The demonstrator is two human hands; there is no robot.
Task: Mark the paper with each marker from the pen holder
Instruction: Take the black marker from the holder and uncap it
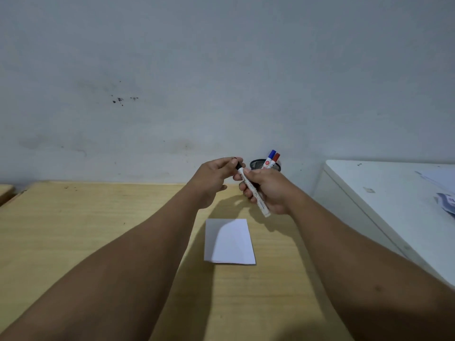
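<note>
Above the far edge of the paper (229,241), both hands meet over the wooden bench (98,230). Right hand (267,190) is wrapped closed around the white barrel of a black marker (253,190), which slants from the black cap at 11 o'clock down to its butt end at 5 o'clock. Left hand (214,177) has its fingers (232,163) pinched shut on that cap, so the step in hand looks like uncapping the first marker before any mark is made; whether the cap has begun to come free is too small to tell. Paper lies flat at 6 o'clock from the hands, apparently blank, partly in their shadow. At 1 o'clock from the hands, against the wall, sits the dark mesh pen holder (256,164) with a blue marker (269,158) and a red marker (273,161) leaning in it, touching each other. Next move probably calls for a straight pull along the barrel's axis, the right hand holding firm, then turning the tip down toward the sheet. Two markers remain, so the task seems early
</note>
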